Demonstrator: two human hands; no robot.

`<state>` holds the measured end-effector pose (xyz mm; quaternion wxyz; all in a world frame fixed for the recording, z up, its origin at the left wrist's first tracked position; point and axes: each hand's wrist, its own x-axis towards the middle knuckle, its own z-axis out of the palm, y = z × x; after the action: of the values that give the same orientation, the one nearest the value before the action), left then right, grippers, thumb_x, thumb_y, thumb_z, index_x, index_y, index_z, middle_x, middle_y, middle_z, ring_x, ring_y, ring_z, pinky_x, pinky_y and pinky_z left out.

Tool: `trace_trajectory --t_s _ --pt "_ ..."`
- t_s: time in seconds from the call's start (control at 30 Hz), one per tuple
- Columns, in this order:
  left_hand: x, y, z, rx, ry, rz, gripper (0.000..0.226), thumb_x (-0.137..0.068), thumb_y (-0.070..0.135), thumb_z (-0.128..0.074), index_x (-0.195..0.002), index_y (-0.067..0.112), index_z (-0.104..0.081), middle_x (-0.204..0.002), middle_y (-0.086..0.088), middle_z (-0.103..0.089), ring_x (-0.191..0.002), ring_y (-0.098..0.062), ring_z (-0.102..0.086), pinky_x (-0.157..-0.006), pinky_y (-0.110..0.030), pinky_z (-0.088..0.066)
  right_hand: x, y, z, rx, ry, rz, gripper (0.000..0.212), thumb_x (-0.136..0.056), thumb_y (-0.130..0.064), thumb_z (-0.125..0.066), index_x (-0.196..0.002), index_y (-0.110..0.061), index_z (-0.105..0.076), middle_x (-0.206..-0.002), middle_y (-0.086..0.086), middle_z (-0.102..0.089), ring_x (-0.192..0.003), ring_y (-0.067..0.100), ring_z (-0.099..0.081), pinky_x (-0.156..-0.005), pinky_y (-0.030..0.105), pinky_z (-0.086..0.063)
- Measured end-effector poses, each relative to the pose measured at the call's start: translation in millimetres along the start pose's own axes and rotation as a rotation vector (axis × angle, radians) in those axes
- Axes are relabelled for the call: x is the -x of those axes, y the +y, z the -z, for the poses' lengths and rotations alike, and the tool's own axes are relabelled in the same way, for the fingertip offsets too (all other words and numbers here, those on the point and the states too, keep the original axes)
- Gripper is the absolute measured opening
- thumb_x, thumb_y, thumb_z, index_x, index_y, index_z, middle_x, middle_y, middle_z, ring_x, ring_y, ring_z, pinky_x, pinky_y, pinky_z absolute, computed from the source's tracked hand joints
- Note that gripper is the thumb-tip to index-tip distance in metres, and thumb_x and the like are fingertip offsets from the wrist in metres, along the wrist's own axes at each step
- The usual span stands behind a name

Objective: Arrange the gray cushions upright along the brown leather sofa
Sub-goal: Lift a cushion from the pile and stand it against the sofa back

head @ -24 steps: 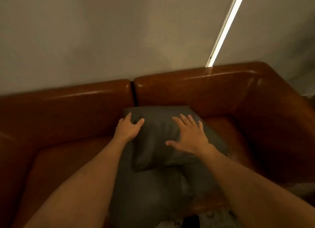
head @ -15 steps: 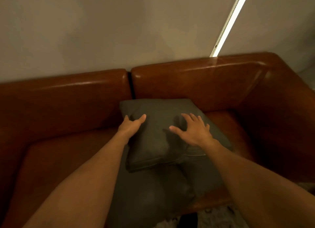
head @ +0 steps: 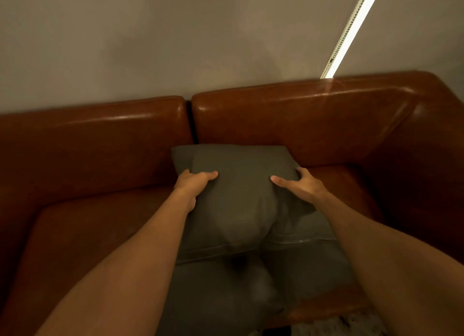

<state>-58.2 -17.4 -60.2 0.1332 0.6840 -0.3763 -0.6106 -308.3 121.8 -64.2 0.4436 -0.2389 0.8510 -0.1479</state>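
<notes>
A gray cushion (head: 241, 197) lies tilted on the seat of the brown leather sofa (head: 100, 139), its far edge near the backrest. It rests on top of a second gray cushion (head: 226, 293) nearer to me. My left hand (head: 194, 182) grips the top cushion's left side, thumb on its face and fingers behind. My right hand (head: 300, 187) grips its right side the same way, fingers curled around the edge.
The sofa's right armrest (head: 431, 147) rises close to the cushions. A bare seat stretch (head: 82, 235) lies to the left. A grey wall (head: 150, 46) stands behind, with a bright light strip (head: 349, 31). A patterned rug (head: 351, 325) shows at the bottom edge.
Both hands lay flat on top of the upper cushion before; now they have slid to its left and right sides and closed on it. The cushion's far edge has lifted slightly.
</notes>
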Motion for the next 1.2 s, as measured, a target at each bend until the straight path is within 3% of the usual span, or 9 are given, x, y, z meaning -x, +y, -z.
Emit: trace_trajectory --t_s 0.1,0.3,0.4,0.53,0.67,0.8,0.97,1.07,1.2 --pt "8 1 -3 0.036 0.01 -0.074 0.075 -0.077 0.026 -0.089 -0.144 0.021 -0.058 -0.137 -0.008 -0.066 -0.119 -0.033 -0.065 -0.106 -0.052 -0.053 5 -1 2 -0.038 0.01 0.05 0.127 -0.06 -0.082 -0.073 -0.161 -0.023 -0.021 -0.162 0.01 -0.036 -0.144 0.035 -0.04 -0.114 0.047 -0.037" --pt "35 3 10 -0.006 0.092 -0.321 0.087 -0.078 0.027 -0.088 -0.154 0.031 -0.047 -0.147 -0.001 -0.06 -0.13 -0.028 -0.059 -0.111 -0.049 -0.049 32 1 -16 -0.164 0.11 0.174 0.124 -0.059 -0.079 -0.077 -0.157 -0.021 -0.029 -0.155 0.007 -0.048 -0.14 0.033 -0.046 -0.113 0.047 -0.041" --pt "48 5 24 -0.045 0.127 -0.503 0.085 -0.081 0.024 -0.086 -0.155 0.029 -0.045 -0.15 0.0 -0.058 -0.134 -0.023 -0.056 -0.114 -0.044 -0.047 48 -5 -32 -0.305 0.24 0.248 0.111 -0.065 -0.069 -0.08 -0.154 -0.021 -0.034 -0.151 0.006 -0.052 -0.138 0.03 -0.049 -0.11 0.041 -0.042" --pt "56 -15 49 -0.094 0.159 -0.731 0.084 -0.084 0.018 -0.084 -0.157 0.023 -0.043 -0.153 0.002 -0.055 -0.137 -0.015 -0.053 -0.112 -0.029 -0.044 65 -5 -61 -0.511 0.393 0.323 0.103 -0.07 -0.06 -0.082 -0.153 -0.023 -0.033 -0.15 0.006 -0.05 -0.137 0.025 -0.048 -0.106 0.034 -0.041" --pt "48 -49 70 -0.235 0.213 -0.823 0.087 -0.086 0.013 -0.082 -0.159 0.014 -0.035 -0.15 0.013 -0.041 -0.137 0.001 -0.04 -0.103 0.0 -0.032 68 1 -92 -0.695 0.455 0.307 0.104 -0.071 -0.051 -0.084 -0.155 -0.022 -0.03 -0.151 0.009 -0.043 -0.14 0.026 -0.044 -0.109 0.033 -0.039" --pt "27 -72 85 -0.312 0.158 -0.728 0.092 -0.089 0.014 -0.079 -0.163 0.015 -0.023 -0.15 0.01 -0.04 -0.137 -0.006 -0.035 -0.11 -0.021 -0.031 63 11 -114 -0.572 0.415 0.294 0.105 -0.074 -0.044 -0.086 -0.157 -0.021 -0.027 -0.151 0.013 -0.039 -0.139 0.027 -0.04 -0.102 0.024 -0.031" --pt "19 -79 94 -0.313 0.164 -0.711 0.093 -0.09 0.011 -0.077 -0.163 0.012 -0.022 -0.165 -0.008 -0.038 -0.148 -0.019 -0.038 -0.114 -0.025 -0.029 61 -3 -99 -0.412 0.481 0.285 0.087 -0.076 -0.065 -0.072 -0.142 -0.014 -0.046 -0.142 0.018 -0.041 -0.133 0.037 -0.044 -0.106 0.032 -0.033" --pt "26 -82 93 -0.294 0.17 -0.689 0.091 -0.089 0.01 -0.077 -0.163 0.011 -0.023 -0.164 -0.011 -0.04 -0.148 -0.026 -0.041 -0.11 -0.023 -0.03 58 -40 -62 -0.265 0.757 0.523 0.087 -0.072 -0.075 -0.062 -0.125 -0.006 -0.056 -0.132 0.021 -0.048 -0.127 0.04 -0.049 -0.107 0.046 -0.038" --pt "32 -89 93 -0.273 0.181 -0.657 0.088 -0.088 0.01 -0.079 -0.16 0.011 -0.028 -0.161 -0.012 -0.044 -0.146 -0.03 -0.043 -0.108 -0.026 -0.033 48 -122 -17 0.029 0.639 0.924 0.086 -0.075 -0.073 -0.064 -0.137 -0.013 -0.053 -0.139 0.013 -0.053 -0.133 0.03 -0.048 -0.113 0.047 -0.037"
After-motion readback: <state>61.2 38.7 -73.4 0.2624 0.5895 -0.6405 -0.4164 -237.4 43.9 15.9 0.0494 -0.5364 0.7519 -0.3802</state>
